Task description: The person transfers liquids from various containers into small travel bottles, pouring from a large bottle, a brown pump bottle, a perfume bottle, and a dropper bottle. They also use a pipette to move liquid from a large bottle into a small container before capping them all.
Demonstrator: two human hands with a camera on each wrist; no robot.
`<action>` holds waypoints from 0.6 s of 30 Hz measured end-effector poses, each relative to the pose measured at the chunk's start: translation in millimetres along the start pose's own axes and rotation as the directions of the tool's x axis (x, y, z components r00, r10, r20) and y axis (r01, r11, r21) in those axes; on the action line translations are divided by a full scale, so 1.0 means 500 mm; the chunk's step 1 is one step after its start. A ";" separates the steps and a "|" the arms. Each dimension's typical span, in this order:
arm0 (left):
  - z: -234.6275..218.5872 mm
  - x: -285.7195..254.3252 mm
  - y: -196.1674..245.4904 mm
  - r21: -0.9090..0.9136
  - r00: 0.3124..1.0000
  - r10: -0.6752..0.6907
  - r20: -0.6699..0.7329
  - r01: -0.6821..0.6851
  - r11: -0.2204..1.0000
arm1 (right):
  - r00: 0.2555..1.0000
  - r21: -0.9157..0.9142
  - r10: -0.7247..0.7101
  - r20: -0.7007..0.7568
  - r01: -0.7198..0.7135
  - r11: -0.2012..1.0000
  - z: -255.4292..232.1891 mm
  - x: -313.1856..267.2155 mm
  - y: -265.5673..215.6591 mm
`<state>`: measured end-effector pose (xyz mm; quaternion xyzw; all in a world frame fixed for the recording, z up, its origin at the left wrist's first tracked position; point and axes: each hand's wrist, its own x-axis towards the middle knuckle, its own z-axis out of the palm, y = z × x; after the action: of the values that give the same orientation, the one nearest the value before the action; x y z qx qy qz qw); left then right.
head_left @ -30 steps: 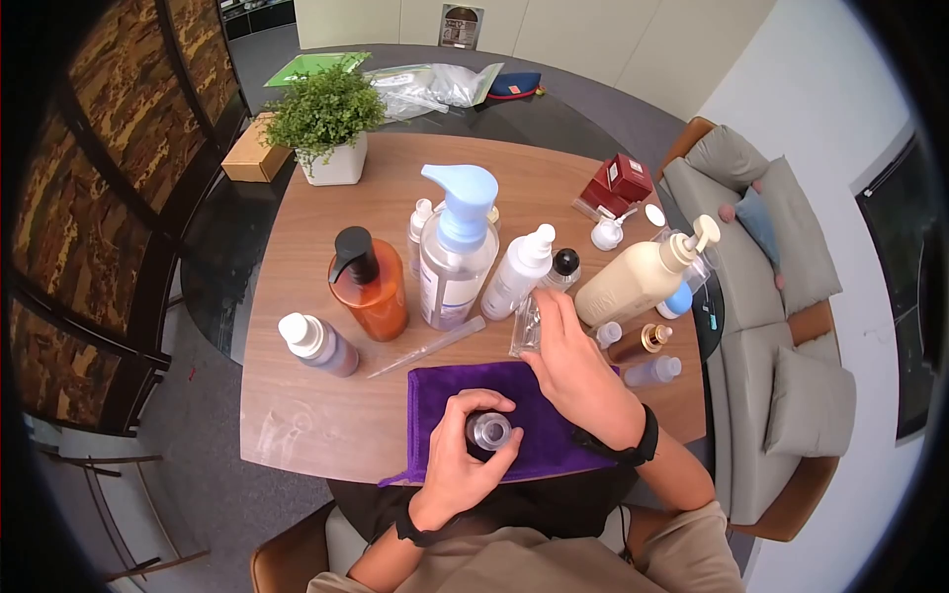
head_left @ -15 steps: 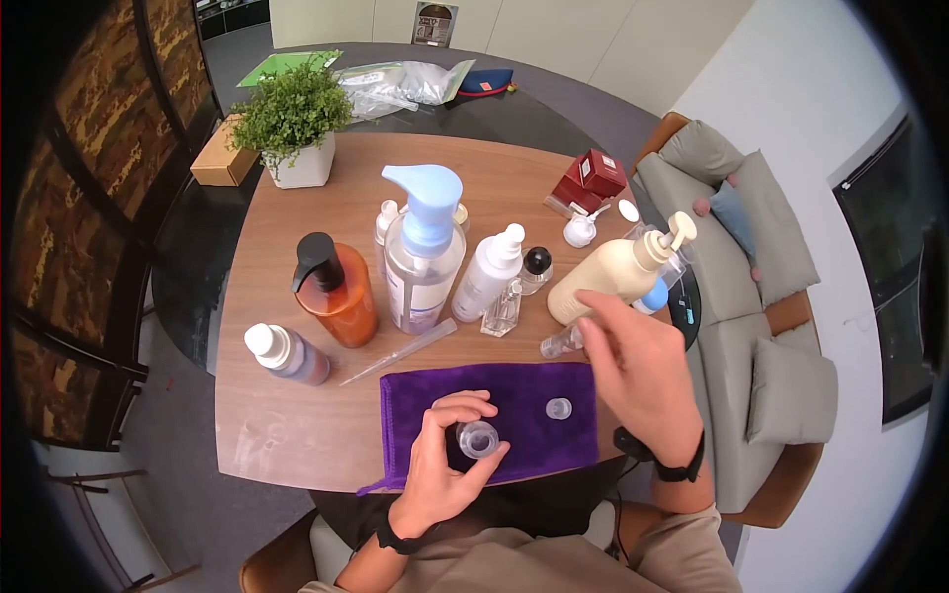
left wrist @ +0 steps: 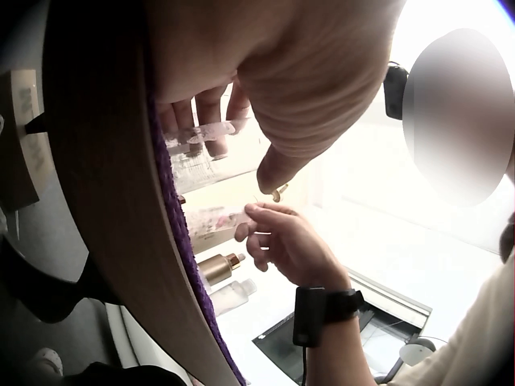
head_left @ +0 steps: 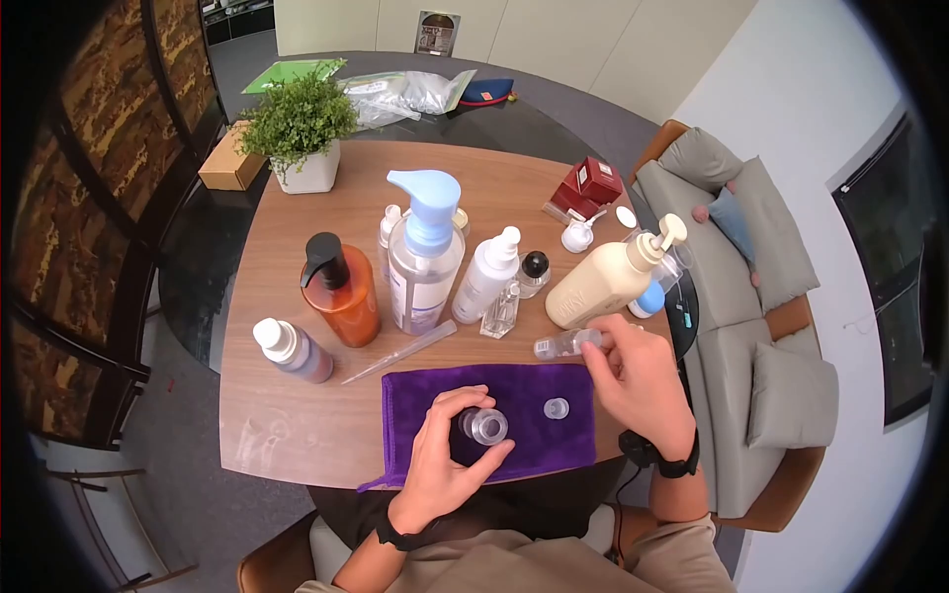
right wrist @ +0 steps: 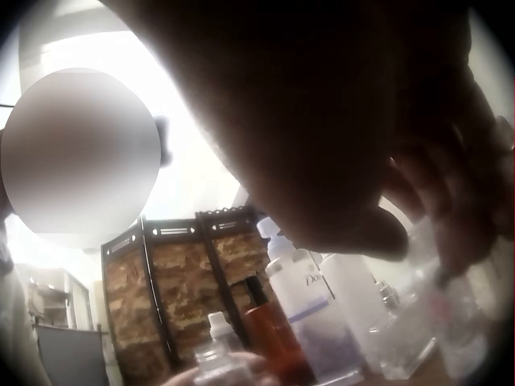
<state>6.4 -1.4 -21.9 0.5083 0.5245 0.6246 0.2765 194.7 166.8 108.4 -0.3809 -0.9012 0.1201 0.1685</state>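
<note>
My left hand curls round a clear bottle on the purple cloth; its open mouth faces up. In the left wrist view, the fingers pass behind this bottle, with the thumb near its top. My right hand pinches the top end of a small clear bottle between thumb and fingers, just beyond the cloth's far edge. A small clear cap lies on the cloth between the hands. Close to the small bottle stands a clear glass perfume bottle.
A cream pump bottle stands right behind my right hand. Further left are a white bottle, a blue-topped pump bottle, an amber pump bottle and a white-capped bottle. A clear dropper lies before them.
My right hand has moved right from the perfume bottle to the small clear bottle and taken hold of its top. The cap on the cloth has come into view. My left hand keeps its bottle.
</note>
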 end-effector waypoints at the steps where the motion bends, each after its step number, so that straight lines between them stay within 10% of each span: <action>1: -0.001 0.002 0.001 0.001 1.000 0.001 -0.001 -0.001 1.000 | 0.999 0.129 0.053 -0.008 -0.051 0.990 -0.012 -0.002 -0.008; 5: -0.005 0.004 0.003 0.058 0.999 0.040 0.006 -0.040 0.998 | 0.993 0.418 0.109 0.040 -0.116 0.901 -0.043 -0.013 -0.017; 18: -0.005 -0.013 -0.017 -0.019 0.984 0.147 -0.101 -0.150 0.989 | 0.989 0.241 0.025 -0.149 0.012 0.970 0.004 0.020 -0.034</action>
<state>4.4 -5.7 -31.7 0.5105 0.4899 0.6749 0.2096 176.2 162.5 114.6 -0.3685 -0.8634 0.2002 0.2806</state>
